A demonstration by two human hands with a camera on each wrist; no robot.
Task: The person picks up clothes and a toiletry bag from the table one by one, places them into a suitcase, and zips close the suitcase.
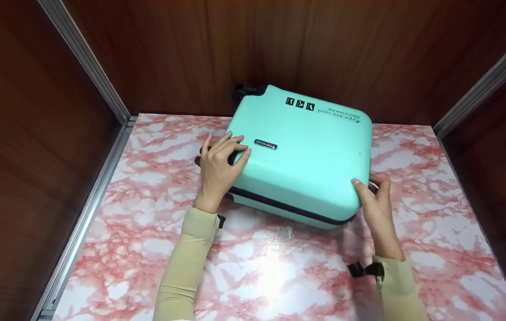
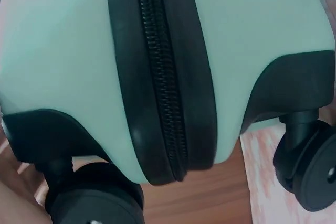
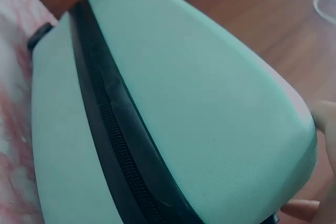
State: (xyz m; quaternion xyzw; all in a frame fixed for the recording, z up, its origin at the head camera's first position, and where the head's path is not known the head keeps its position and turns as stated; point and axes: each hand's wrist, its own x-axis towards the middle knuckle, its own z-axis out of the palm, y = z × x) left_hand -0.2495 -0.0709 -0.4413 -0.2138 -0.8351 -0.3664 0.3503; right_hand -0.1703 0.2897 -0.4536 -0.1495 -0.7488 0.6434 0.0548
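A mint-green hard-shell suitcase lies flat on its side on the table, slightly turned, with black stickers and lettering on its upper face. My left hand grips its near left corner by a wheel, thumb and fingertips on the shell. At the near right corner my right hand holds the suitcase, thumb on top and the other fingers down its side. Seen from the left wrist, a black zipper runs between two black corner guards with wheels. The zipper band also crosses the right wrist view.
The table has a red-and-white marbled top. Dark wood-grain panels rise behind it and on both sides, with metal strips at the corners. A black strap hangs at my right cuff.
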